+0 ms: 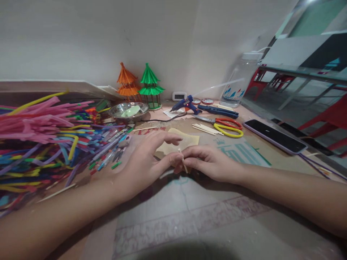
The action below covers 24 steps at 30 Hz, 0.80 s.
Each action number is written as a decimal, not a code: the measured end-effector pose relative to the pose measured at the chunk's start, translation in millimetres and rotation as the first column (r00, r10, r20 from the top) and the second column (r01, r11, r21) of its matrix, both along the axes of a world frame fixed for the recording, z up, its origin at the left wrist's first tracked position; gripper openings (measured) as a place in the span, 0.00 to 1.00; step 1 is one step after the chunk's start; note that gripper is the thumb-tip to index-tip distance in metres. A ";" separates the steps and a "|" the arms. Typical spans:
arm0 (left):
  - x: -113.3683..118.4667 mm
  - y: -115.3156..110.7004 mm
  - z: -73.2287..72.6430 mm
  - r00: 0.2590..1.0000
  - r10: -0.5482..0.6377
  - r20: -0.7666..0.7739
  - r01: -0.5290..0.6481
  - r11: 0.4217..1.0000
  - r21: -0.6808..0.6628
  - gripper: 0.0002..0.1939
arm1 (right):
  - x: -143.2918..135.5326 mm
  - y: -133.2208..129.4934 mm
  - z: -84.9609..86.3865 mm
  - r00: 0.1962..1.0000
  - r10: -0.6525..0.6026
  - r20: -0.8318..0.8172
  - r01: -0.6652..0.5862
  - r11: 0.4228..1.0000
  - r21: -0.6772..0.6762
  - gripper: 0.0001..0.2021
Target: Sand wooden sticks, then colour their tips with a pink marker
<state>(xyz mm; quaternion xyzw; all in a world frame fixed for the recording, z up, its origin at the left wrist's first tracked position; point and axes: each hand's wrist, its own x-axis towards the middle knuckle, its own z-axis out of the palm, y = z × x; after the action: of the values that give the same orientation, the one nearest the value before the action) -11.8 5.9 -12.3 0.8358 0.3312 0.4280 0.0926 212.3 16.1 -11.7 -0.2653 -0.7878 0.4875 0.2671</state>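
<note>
A short, pale wooden stick (185,166) is held between my two hands over the middle of the table. My right hand (210,162) pinches it with the thumb and fingertips. My left hand (150,155) has its thumb pressed against the same stick, while the index finger arches above, away from the thumb; its lower fingers are partly hidden. Just behind the hands lies a yellowish square of paper (193,141). Beyond it are a bundle of thin wooden sticks (207,129), scissors (229,134) with red and yellow handles, and a blue glue gun (182,104).
Colourful pipe cleaners (40,126) heap up on the left, beside several pens (108,155). A metal bowl (141,115) stands before orange (127,81) and green (150,85) pagoda models. On the right are a utility knife (219,111), a phone (275,136) and a clear jug (235,81).
</note>
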 end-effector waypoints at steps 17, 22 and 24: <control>-2.4 19.0 -11.9 0.989 0.001 -0.148 -0.024 0.988 -0.153 0.13 | 1.8 7.1 0.4 0.923 -0.258 -0.285 0.232 0.965 -0.120 0.17; 0.1 18.9 -17.0 0.952 -0.069 -0.299 0.040 0.994 -0.101 0.15 | 10.4 12.7 2.1 0.912 -0.376 -0.166 0.406 0.887 0.218 0.20; 0.7 19.6 -19.2 0.934 -0.106 -0.340 0.080 0.993 -0.088 0.12 | 16.0 16.2 1.3 0.922 -0.377 -0.085 0.378 0.836 0.399 0.20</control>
<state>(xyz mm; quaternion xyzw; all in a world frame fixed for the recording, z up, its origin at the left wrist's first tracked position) -11.1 25.5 -31.6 0.9086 0.3177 0.2579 0.0839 228.3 32.3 -10.5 -0.3529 -0.8038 0.2505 0.4082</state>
